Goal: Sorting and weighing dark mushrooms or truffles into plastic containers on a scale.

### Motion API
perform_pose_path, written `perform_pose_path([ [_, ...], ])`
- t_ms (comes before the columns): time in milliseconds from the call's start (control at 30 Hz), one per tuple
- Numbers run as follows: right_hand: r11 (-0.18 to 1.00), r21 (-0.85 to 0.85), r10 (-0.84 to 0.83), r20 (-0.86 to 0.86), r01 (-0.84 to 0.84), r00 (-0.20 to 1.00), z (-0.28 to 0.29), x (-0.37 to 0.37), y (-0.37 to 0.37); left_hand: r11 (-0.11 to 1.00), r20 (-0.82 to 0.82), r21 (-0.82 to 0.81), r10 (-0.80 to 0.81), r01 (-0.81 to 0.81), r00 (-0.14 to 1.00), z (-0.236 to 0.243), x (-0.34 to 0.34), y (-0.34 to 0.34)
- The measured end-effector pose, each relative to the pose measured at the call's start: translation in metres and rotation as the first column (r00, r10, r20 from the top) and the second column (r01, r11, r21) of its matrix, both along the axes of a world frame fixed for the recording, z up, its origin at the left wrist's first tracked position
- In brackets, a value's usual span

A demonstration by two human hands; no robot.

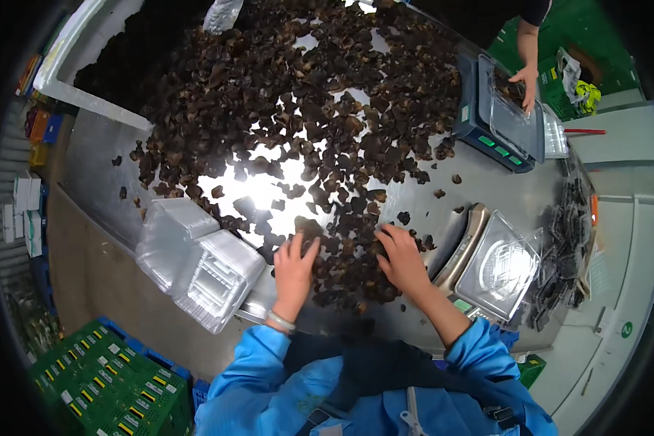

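Note:
Dark brown wood ear mushrooms [356,261] lie in a loose heap between my hands, and many more are spread over the metal table. My left hand [293,272] rests at the left edge of this heap, fingers apart, with a larger brown piece just beyond its fingertips. On the opposite side, my right hand [405,263] has its fingers spread, tips touching the mushrooms. Beside my right forearm stands a scale [461,247] with a clear plastic tray [501,265] on it. Stacked clear plastic containers [218,276] lie left of my left hand.
At the far right, another person's hand [527,87] is over a tray on a second scale [487,138]. Clear packs of dark mushrooms [559,247] line the table's right edge. A white foam box [94,105] lies tipped at upper left. Green crates [109,385] stand at lower left.

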State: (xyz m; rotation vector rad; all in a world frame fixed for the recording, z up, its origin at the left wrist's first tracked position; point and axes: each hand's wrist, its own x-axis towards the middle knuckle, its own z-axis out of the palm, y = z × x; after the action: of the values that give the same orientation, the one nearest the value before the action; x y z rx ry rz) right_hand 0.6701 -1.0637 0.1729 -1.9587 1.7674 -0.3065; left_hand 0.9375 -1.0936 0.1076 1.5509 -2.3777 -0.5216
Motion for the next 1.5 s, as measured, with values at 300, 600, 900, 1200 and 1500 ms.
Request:
perform_pose_path([
  [300, 0.984, -0.097, 0.138, -0.146, -0.153, 0.98, -0.028, 0.04, -0.103, 0.94, -0.128, -0.003, 0.337, -0.34, 0.933, 0.023, -0.004, -0.057],
  [600, 0.902, 0.084, 0.41, 0.14, -0.423, 0.901, -0.061, 0.074, -0.118, 0.948, -0.168, 0.233, 0.259, -0.217, 0.951, 0.0, 0.012, -0.057],
  [900, 0.987, 0.026, 0.159, -0.015, -0.159, 0.987, -0.041, 0.044, -0.081, 0.95, -0.366, 0.226, 0.287, -0.214, 0.885, 0.017, 0.054, -0.054],
  [1200, 0.981, 0.099, 0.181, -0.145, -0.167, 0.973, -0.047, 0.066, -0.1, 0.926, -0.077, 0.332, 0.214, -0.177, 0.974, 0.049, 0.039, -0.006],
  [1500, 0.945, 0.133, 0.326, -0.328, -0.299, 0.887, -0.043, 0.081, -0.113, 0.876, 0.196, 0.323, 0.309, -0.359, 0.931, 0.035, 0.025, -0.001],
])
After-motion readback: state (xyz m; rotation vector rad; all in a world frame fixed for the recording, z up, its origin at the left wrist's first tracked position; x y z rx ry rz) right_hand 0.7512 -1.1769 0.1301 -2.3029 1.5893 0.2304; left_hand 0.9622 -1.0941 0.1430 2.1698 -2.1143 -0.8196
